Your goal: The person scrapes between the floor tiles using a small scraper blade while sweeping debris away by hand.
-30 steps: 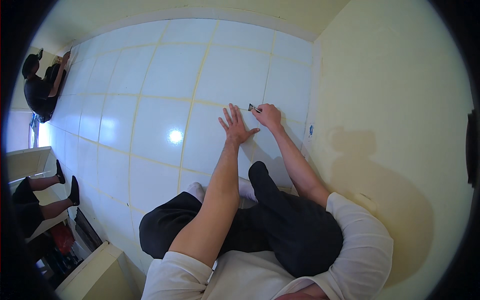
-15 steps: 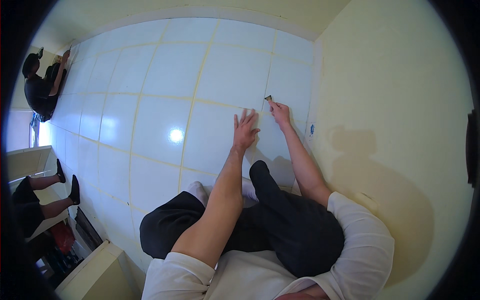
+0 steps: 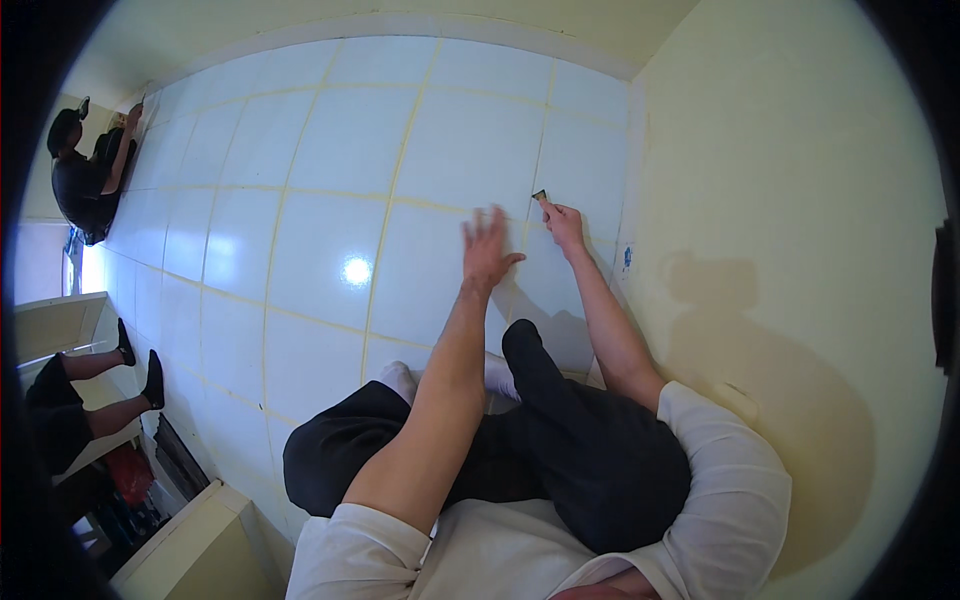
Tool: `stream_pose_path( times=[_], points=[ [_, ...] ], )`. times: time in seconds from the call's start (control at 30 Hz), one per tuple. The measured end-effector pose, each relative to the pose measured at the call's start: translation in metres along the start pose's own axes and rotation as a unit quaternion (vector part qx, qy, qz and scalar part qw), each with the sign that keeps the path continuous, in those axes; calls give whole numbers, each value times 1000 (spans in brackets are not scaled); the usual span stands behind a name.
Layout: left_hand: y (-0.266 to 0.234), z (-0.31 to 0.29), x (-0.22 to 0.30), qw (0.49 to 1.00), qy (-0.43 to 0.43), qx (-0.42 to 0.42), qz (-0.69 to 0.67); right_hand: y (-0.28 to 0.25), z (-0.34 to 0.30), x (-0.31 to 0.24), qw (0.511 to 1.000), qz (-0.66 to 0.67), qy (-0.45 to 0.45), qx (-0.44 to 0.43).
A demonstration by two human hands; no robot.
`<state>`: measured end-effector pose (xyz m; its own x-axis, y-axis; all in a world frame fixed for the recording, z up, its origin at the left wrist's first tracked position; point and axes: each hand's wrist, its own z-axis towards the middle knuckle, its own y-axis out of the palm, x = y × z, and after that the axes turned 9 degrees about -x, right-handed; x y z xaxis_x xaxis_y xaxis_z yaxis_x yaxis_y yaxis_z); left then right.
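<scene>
White floor tiles [image 3: 455, 150] with yellowish joints lie before me. My right hand [image 3: 564, 226] is closed round a small tool that looks like a scraper [image 3: 540, 196], with a dark wide end and a pale part below it. The tool's end is at the thin dark joint between two tiles near the right wall; its handle is mostly hidden in my fist. To the left, my left hand [image 3: 487, 250] is over a tile with fingers spread and holds nothing. Its fingertips are blurred, so whether they touch the tile I cannot tell.
A wall [image 3: 790, 200] rises close on my right. At the far left a person in dark clothes [image 3: 82, 185] crouches by the wall. Nearer on the left, another person's legs in dark shoes [image 3: 112, 415] show beside a cream-coloured box-like piece [image 3: 195, 540].
My left hand has shifted slightly left and its fingers have moved. The right hand and the scraper stay at nearly the same place on the joint.
</scene>
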<state>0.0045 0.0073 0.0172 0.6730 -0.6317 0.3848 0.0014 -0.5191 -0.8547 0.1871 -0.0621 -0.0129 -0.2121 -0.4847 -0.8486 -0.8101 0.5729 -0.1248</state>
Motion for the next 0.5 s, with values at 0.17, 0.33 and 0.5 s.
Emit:
stream_pose_path(
  times=[0.17, 0.33, 0.5],
  points=[
    [14, 5, -14, 983, 165, -42, 63, 2, 4, 3, 1000, -10, -13, 6],
    [22, 10, 18, 994, -105, 12, -13, -26, 5, 13, 962, -258, -92, 14],
    [46, 10, -48, 887, 217, 250, 321, 18, -15, -17, 924, -373, -75, 36]
  ],
)
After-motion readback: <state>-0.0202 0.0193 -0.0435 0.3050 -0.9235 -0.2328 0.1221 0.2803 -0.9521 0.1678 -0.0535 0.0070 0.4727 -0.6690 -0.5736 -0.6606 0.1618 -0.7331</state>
